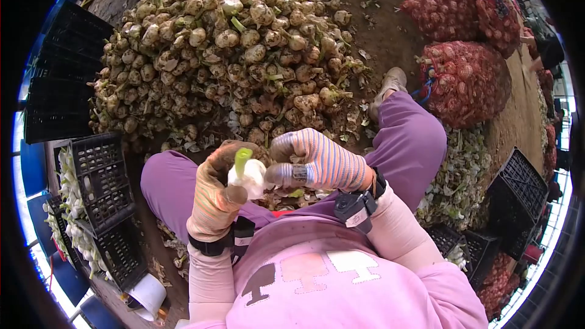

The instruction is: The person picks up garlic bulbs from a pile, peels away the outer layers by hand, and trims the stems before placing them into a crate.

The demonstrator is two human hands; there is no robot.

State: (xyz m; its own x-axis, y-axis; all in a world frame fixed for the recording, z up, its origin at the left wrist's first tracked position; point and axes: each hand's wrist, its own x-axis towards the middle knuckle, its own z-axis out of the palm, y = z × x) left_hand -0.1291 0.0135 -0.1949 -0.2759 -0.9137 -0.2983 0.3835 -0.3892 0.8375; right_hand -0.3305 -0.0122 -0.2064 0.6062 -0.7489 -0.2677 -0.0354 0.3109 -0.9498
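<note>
In the head view a white garlic bulb with a short green stem stub is held over my lap. My left hand, in a striped, soiled glove, has its thumb and fingers closed round the bulb's left side. My right hand, in a striped glove with grey fingertips, is curled at the bulb's right side, thumb and fingertips near it. Whether anything small sits between those fingertips is hidden. Beyond both hands lies a large heap of dirty garlic bulbs.
Red mesh sacks of bulbs stand at the upper right. Black crates with white bulbs are at the left, near a white bucket. More black crates sit at the right beside leaf scraps.
</note>
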